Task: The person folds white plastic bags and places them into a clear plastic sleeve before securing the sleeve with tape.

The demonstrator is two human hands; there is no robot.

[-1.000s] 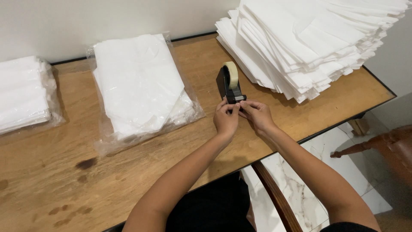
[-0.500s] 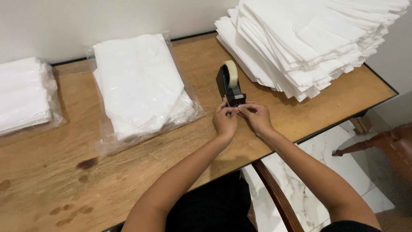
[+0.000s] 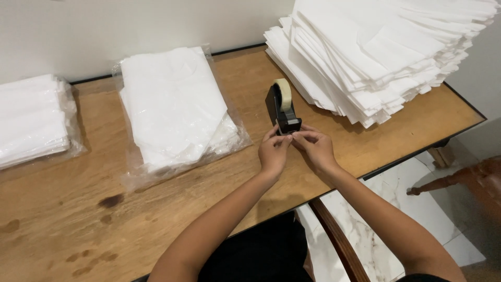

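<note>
On the brown wooden table (image 3: 78, 219), past two clear-bagged stacks of white folded cloth (image 3: 175, 107), the left hand (image 3: 273, 152) and right hand (image 3: 314, 147) pinch the tape end at the black desktop tape dispenser (image 3: 282, 108), so pulling a strip seems in hand, calling for a steady draw across the cutter.

Wooden desk (image 3: 62, 230) w/ dark stains, set against plain white wall (image 3: 130, 26). White marble-look floor tiles (image 3: 443, 209) at right. Brown chair rail (image 3: 334, 240) below desk edge.
</note>
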